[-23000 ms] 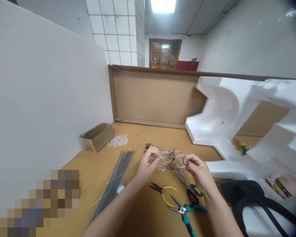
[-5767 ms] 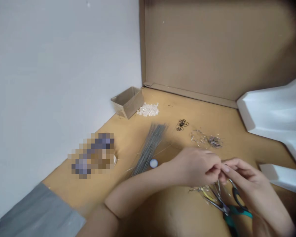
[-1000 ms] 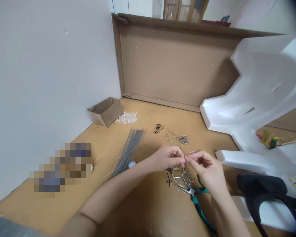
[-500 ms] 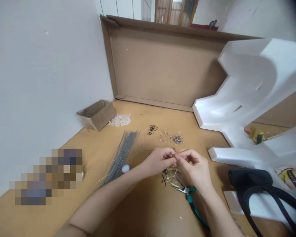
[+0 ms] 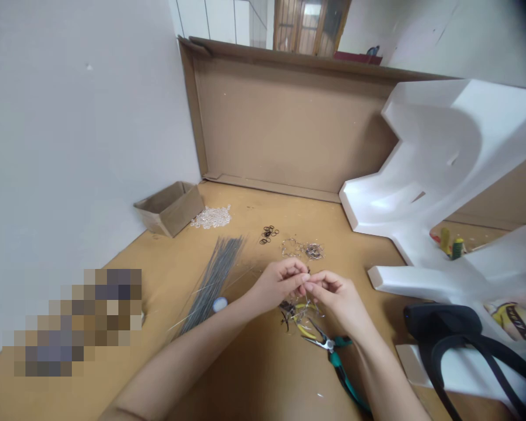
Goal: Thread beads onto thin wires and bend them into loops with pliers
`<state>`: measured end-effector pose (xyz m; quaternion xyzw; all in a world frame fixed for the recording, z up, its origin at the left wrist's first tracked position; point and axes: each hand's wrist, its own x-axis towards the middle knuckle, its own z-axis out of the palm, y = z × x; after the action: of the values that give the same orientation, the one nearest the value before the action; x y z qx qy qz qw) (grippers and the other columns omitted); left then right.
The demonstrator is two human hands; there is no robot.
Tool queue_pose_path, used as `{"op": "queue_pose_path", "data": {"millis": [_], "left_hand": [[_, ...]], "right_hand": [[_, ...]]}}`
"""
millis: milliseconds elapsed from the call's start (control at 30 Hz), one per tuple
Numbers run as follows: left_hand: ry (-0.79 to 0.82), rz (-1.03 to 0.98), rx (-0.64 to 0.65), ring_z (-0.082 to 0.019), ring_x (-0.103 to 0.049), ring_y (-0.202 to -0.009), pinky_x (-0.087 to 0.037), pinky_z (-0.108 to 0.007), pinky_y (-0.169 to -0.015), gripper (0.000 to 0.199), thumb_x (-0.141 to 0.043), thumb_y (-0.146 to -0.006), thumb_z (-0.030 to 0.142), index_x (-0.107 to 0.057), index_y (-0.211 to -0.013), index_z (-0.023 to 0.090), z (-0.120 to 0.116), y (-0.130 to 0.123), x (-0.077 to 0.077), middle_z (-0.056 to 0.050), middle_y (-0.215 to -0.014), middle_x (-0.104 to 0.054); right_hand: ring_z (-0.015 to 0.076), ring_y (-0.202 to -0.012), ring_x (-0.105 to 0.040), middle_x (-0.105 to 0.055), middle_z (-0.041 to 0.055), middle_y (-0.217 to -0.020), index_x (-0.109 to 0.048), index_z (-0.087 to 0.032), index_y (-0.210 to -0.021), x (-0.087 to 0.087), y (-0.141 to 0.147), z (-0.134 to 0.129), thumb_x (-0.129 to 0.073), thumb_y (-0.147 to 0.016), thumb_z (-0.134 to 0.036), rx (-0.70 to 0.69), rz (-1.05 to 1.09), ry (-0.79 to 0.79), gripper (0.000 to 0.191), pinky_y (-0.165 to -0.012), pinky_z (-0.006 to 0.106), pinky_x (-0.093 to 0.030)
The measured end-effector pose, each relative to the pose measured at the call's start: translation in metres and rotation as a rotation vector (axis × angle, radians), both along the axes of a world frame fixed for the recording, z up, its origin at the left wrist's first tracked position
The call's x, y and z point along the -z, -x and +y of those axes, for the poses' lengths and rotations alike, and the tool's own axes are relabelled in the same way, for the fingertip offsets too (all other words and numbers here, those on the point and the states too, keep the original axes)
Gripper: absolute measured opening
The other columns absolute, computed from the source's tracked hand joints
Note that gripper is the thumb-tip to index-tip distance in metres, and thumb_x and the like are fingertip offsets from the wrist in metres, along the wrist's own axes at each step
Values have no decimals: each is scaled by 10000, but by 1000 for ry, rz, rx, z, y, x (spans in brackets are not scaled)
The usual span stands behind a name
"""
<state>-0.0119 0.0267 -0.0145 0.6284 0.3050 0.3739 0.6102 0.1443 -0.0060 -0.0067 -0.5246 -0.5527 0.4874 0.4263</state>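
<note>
near front edge of tabletop (image 5: 254,374), left hand (image 5: 279,286) and right hand (image 5: 335,295) meet mid-air, fingers curled, tips pinched shut; what's between them too small to tell. wire frame (image 5: 298,313) sits just below, on yellow pliers (image 5: 301,325), w/ teal pliers (image 5: 333,354) touching its near side. frame looks light, springy, easily bent; best taken by its twisted joints. wire bundle (image 5: 213,286) lies left of hands.
</note>
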Motion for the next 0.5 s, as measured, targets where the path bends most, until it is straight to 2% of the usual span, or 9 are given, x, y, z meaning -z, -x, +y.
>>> {"op": "queue_pose_path", "data": {"millis": [200,300,367,433,500], "left_hand": [[157,-141,20,-77,-523,-521,-427,-210,-537,274,-604,-718,379,-507,-765,127,10,-1,2,0,-597,-589],[328,-248,22,-83,-536,-527,-424,-207,-523,306,-646,-676,385,-498,-759,130,17,-4,12,10,-600,-576],[443,-298,50,-64,-516,-511,-409,-192,-518,304,-664,-659,369,-498,-722,122,22,-6,22,20,-591,-550],[490,-300,100,-53,-494,-497,-380,-177,-502,294,-642,-683,366,-494,-675,113,25,-8,29,13,-572,-535],[462,-274,80,-61,-497,-511,-359,-174,-486,282,-599,-721,371,-494,-682,112,26,-8,30,-6,-592,-549]], "right_hand": [[119,-543,-489,-582,-10,-602,-585,-186,-708,5,7,-2,-608,-735,-372,85,8,-114,189,-516,234,-380],[103,-523,-464,-586,9,-718,-550,-195,-724,4,9,-3,-602,-743,-357,110,60,-177,171,-505,234,-387],[86,-489,-446,-593,17,-790,-540,-201,-748,3,10,-4,-583,-758,-358,59,99,-180,163,-482,230,-386],[75,-449,-429,-591,0,-727,-530,-203,-758,1,10,-5,-559,-780,-359,-11,118,-141,160,-456,218,-366],[71,-422,-416,-561,-24,-604,-529,-195,-751,2,9,-4,-552,-789,-358,-35,112,-92,169,-434,205,-335]]}}
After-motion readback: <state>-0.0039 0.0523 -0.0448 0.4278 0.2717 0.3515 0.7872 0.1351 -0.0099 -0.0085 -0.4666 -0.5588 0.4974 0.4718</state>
